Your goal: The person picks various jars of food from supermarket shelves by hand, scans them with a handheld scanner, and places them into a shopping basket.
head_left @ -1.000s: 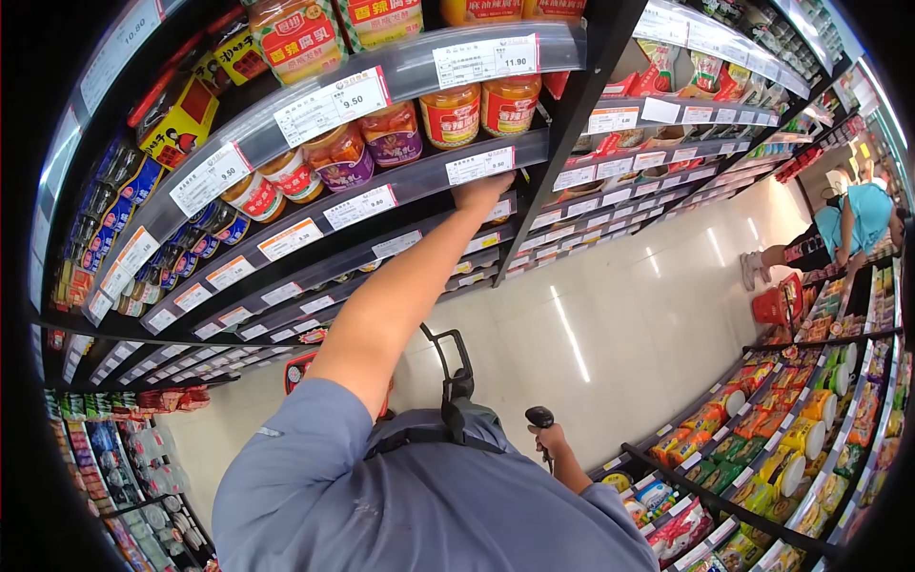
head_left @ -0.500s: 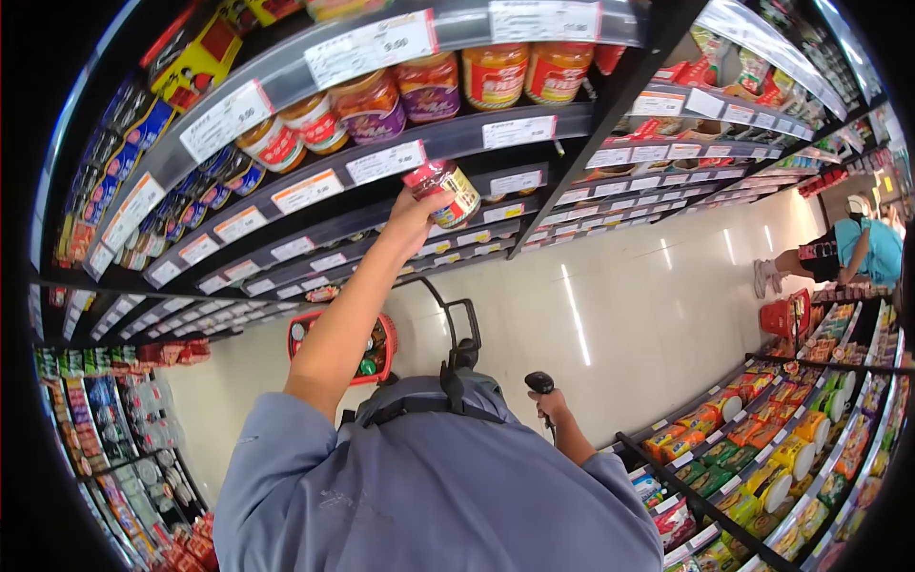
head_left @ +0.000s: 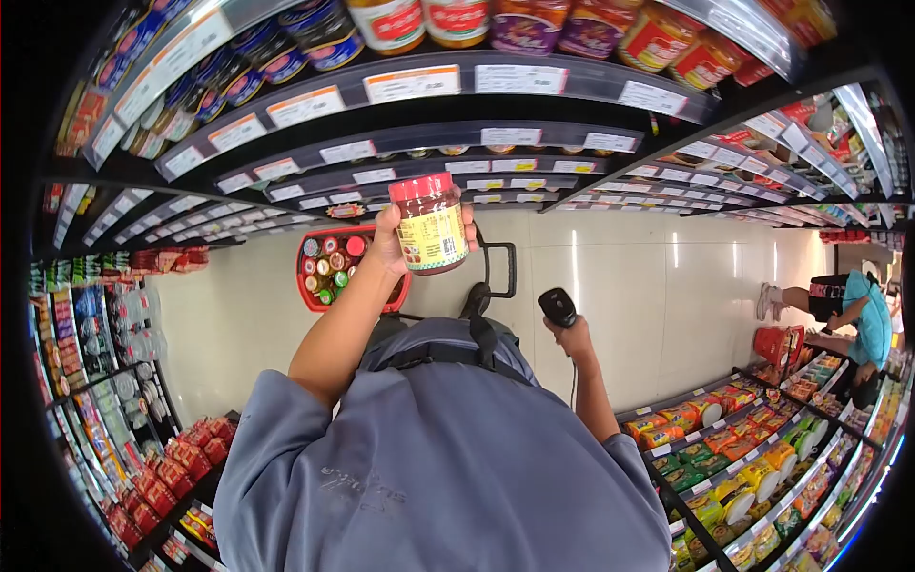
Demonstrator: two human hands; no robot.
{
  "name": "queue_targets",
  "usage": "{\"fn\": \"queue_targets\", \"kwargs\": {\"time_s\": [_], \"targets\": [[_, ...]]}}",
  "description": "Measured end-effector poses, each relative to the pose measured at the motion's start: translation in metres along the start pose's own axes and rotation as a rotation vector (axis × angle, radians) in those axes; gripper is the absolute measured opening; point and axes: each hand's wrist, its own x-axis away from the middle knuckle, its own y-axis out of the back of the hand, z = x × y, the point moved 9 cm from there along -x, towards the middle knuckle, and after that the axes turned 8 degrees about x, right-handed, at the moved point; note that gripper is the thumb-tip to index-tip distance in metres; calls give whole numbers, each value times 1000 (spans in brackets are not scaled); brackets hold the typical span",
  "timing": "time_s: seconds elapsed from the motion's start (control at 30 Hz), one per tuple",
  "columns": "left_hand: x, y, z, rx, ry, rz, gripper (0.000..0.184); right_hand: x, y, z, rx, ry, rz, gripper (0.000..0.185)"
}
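My left hand point(head_left: 385, 240) is wrapped round a jar point(head_left: 431, 229) with a red lid, held up in front of me below the shelves. A yellow label with a barcode faces me, and dark contents show at the jar's top and base. Lower down on the right, my right hand point(head_left: 574, 339) grips a black handheld barcode scanner point(head_left: 557, 305), its cord hanging beneath. The scanner's head points up, apart from the jar. Behind my left forearm, a red shopping basket point(head_left: 299, 272) holds several lidded jars point(head_left: 334, 263).
Shelves ahead carry jars of sauce point(head_left: 393, 19) above price tags point(head_left: 413, 83). A black cart handle point(head_left: 513, 270) stands beside the basket. Packaged food point(head_left: 743, 477) fills racks at the lower right. Farther right, a person in a turquoise top point(head_left: 863, 319) is near a red basket point(head_left: 774, 349).
My left hand has brought the jar down from the shelf front towards me and turned it so the barcode shows. My right hand has lifted the scanner slightly. My view has tipped downward.
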Motion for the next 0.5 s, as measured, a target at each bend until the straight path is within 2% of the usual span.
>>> {"fn": "queue_targets", "kwargs": {"time_s": [0.03, 0.07, 0.13, 0.17, 0.27, 0.3, 0.37, 0.43, 0.5], "targets": [[7, -2, -6, 7, -8, -6, 91, 5, 3, 27, 30, 108, -36, 33], [15, -7, -14, 56, -30, 29, 88, 14, 2, 48, 37, 104, -30, 33], [35, -5, -28, 166, -87, 80, 90, 46, 9, 131, -74, 484, -116, 27], [44, -2, -34, 171, -85, 82, 90, 58, 11, 154, -72, 480, -120, 27], [71, -1, -50, 213, 0, 157, 92, 108, -2, 240, 104, 701, 30, 21], [79, 2, -55, 223, 4, 159, 92, 115, -7, 254, 108, 692, 27, 21], [100, 15, -71, 99, -48, 115, 92, 134, -38, 288, -124, 789, 238, 22], [131, 25, -89, 77, -56, 111, 89, 156, -76, 324, -156, 800, 291, 27], [162, 43, -110, -120, -94, 53, 88, 161, -119, 338, -217, 576, 355, 29]]}}
